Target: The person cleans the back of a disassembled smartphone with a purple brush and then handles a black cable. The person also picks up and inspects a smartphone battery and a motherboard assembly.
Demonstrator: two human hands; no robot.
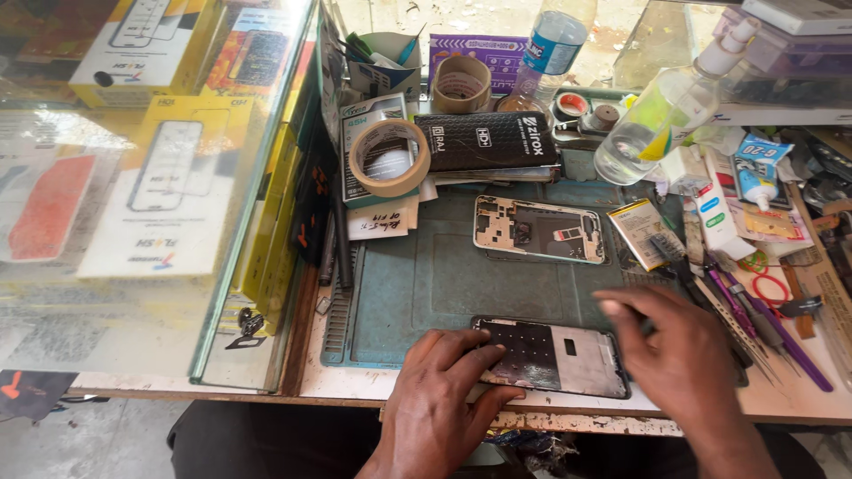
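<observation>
2 bare hands work over the teal repair mat (426,284): the left hand (444,390) lies flat, fingers spread, pressing down the phone frame (555,357) at the mat's near edge, while the right hand (679,355) hovers blurred at that frame's right end, loosely curled, and whether it pinches anything cannot be told. Steady downward pressure looks wise, keeping the frame from sliding off the mat's edge. Another opened phone body (539,229) rests farther up the mat, tweezers (754,319) just right of it.
</observation>
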